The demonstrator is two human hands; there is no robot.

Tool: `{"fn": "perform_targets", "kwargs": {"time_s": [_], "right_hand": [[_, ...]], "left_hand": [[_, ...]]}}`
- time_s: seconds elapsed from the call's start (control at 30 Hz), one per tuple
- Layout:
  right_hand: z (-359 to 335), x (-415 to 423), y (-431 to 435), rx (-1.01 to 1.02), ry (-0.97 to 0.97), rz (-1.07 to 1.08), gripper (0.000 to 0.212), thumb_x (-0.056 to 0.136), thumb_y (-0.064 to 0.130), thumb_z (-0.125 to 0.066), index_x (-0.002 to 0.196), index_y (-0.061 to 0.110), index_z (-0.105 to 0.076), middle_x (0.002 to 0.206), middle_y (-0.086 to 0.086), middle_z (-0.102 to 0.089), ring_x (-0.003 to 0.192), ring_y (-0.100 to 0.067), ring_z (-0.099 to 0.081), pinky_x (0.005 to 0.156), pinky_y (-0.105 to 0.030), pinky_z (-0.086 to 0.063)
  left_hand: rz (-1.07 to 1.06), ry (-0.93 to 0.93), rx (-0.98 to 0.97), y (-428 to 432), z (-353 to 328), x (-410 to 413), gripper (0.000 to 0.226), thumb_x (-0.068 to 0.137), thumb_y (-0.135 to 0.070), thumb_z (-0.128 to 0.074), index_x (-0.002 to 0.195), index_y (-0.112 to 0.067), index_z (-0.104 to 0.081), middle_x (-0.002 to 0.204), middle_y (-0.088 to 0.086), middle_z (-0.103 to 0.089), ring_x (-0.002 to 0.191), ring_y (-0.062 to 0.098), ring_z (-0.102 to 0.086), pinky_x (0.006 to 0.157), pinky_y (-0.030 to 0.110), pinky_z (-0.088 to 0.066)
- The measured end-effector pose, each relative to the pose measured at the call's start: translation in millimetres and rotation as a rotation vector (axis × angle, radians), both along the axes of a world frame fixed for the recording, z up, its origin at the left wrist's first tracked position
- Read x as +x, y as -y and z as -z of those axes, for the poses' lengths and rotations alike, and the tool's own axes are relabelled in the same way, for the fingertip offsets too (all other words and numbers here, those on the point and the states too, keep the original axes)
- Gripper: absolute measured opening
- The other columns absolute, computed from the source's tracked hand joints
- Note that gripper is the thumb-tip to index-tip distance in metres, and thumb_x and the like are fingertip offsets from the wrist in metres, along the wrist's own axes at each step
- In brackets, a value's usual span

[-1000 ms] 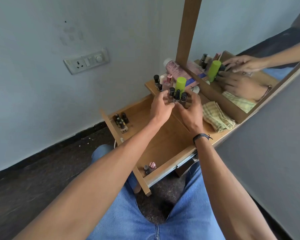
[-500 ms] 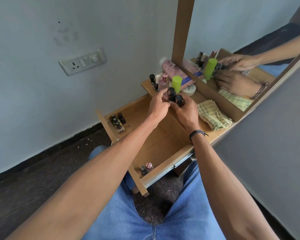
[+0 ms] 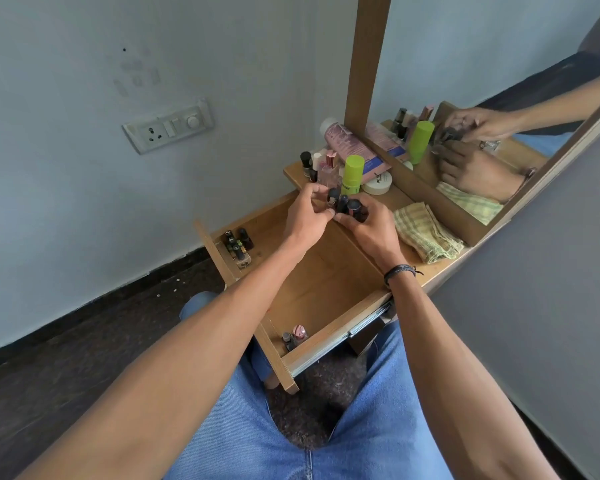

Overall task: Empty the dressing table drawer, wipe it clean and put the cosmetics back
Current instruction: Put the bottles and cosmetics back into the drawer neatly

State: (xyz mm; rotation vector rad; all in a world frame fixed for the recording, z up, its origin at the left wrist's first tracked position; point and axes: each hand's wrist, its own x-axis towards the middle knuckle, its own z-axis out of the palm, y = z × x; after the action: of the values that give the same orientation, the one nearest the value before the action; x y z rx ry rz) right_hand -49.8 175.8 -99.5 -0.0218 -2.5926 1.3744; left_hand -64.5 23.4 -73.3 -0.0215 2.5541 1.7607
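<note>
The drawer (image 3: 326,278) stands pulled open in the middle of the frame, and most of its floor is bare wood. A few small bottles (image 3: 238,242) sit in its upper-left corner, and two more (image 3: 295,336) in the lower corner nearest the knees.

Above the drawer's back edge, the left hand (image 3: 305,220) and right hand (image 3: 371,230) hold a cluster of dark bottles (image 3: 343,204) between them, fingers curled and pinching.

Just beyond, on the table top (image 3: 395,200), stand a green-capped bottle (image 3: 352,174), a pink tube (image 3: 347,140), a white jar (image 3: 378,183) and other cosmetics. A folded checked cloth (image 3: 426,233) lies to the right.

Whether wiping is done cannot be told. Either way, most cosmetics are outside the drawer.
</note>
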Motion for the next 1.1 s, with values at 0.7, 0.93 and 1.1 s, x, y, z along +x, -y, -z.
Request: {"fn": "perform_targets", "kwargs": {"time_s": [0.7, 0.93, 1.1], "right_hand": [[64.0, 30.3, 90.5, 0.023, 0.219, 0.000, 0.020, 0.091, 0.012, -0.070, 0.111, 0.014, -0.068, 0.108, -0.003, -0.068, 0.096, -0.019, -0.061, 0.080, -0.029, -0.047], [75.4, 4.0, 89.5, -0.034, 0.315, 0.134, 0.012, 0.091, 0.021, -0.066, 0.102, 0.018, -0.064, 0.098, -0.005, -0.069, 0.096, -0.029, -0.063, 0.082, -0.033, -0.048], [82.0, -4.4, 93.7, 0.126, 0.308, 0.212, 0.026, 0.094, 0.036, -0.062, 0.115, 0.020, -0.059, 0.116, -0.011, -0.068, 0.105, -0.038, -0.064, 0.089, -0.040, -0.049]], "left_hand": [[-0.047, -0.187, -0.399, 102.4, 60.3, 47.3, 0.021, 0.096, -0.026, -0.065, 0.116, -0.022, -0.060, 0.119, -0.007, -0.058, 0.098, 0.015, -0.063, 0.081, 0.036, -0.053], [0.000, -0.169, -0.478, 103.5, 67.7, 48.3, 0.022, 0.098, -0.028, -0.061, 0.119, -0.023, -0.056, 0.121, -0.010, -0.055, 0.099, 0.014, -0.062, 0.078, 0.035, -0.052], [0.010, -0.169, -0.526, 104.5, 69.3, 48.0, 0.021, 0.099, -0.027, -0.060, 0.118, -0.022, -0.054, 0.120, -0.008, -0.054, 0.098, 0.015, -0.060, 0.074, 0.035, -0.050]]}}
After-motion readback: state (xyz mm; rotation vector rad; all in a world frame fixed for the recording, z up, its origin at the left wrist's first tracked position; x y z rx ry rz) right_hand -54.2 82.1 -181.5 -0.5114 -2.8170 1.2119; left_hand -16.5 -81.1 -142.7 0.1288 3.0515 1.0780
